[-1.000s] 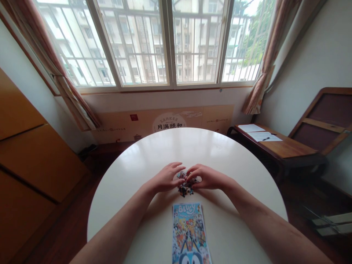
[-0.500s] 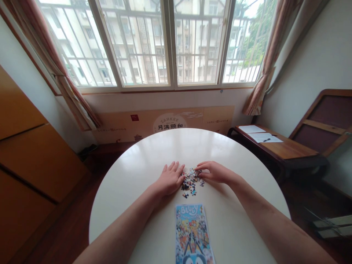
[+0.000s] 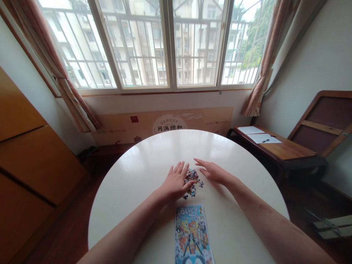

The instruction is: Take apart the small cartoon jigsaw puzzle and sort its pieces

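Note:
A small heap of colourful jigsaw puzzle pieces (image 3: 192,178) lies on the round white table (image 3: 121,183). My left hand (image 3: 176,180) is over the heap's left side, fingers spread, hiding some of the pieces. To the right of the heap, my right hand (image 3: 211,171) hovers or rests with its fingers apart and holds nothing. One puzzle piece (image 3: 201,184) sits a little away from the heap, just below my right hand. Nearer to me lies a flat printed picture (image 3: 192,231) with "Bluey" lettering and many cartoon figures.
Beyond the table, a printed cardboard panel (image 3: 143,123) leans below the barred window. At right stands a wooden bench (image 3: 299,146) with papers (image 3: 264,138) and a pen on it. Orange-brown cabinets (image 3: 33,161) are at left.
My left hand has shifted right, further over the puzzle pieces. My right hand has drawn back a little from the heap, its fingers now off the pieces.

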Motion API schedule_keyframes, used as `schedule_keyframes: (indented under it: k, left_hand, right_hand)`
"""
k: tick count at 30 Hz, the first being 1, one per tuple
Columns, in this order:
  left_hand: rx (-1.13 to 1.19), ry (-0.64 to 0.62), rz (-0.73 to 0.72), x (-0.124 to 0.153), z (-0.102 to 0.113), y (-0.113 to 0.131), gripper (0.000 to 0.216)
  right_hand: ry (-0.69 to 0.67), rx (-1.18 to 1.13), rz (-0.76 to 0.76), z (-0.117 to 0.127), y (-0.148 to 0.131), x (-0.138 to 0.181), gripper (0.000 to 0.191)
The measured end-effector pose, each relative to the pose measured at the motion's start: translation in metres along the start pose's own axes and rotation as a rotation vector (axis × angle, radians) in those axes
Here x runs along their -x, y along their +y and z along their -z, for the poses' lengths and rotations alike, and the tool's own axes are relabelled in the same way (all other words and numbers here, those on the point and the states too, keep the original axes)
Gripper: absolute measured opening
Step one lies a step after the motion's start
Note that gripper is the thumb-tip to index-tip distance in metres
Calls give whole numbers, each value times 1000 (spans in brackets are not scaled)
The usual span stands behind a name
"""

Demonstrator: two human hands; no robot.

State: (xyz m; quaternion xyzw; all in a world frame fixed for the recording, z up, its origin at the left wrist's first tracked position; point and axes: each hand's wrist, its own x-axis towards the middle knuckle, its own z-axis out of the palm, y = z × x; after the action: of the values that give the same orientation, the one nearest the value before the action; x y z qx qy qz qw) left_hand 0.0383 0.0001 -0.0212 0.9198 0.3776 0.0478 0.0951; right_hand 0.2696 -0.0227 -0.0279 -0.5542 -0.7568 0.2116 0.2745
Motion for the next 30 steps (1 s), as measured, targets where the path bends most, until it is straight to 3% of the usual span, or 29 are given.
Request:
schedule_keyframes:
  k: [5, 8, 14, 18, 23, 30]
  left_hand:
    - [-16, -21, -188, 0, 6, -11, 85]
    - [-5, -19, -222, -1, 4, -9, 79]
    - [-11, -51, -127, -3, 3, -8, 74]
    - [-7, -62, -68, -3, 6, -16, 74]
    - [-12, -64, 21, -3, 11, -34, 76]
    - [-71, -105, 75, -3, 11, -41, 79]
  right_hand:
    - [-21, 91, 53, 11, -2, 4, 32]
    - [-78, 79, 52, 8, -8, 5, 28]
    - [-20, 71, 82, 13, -13, 7, 21]
    - [-44, -27, 229, 15, -22, 10, 19]
    - [-139, -37, 390, 11, -36, 12, 30]
    - [-196, -1, 336, 15, -25, 11, 25]
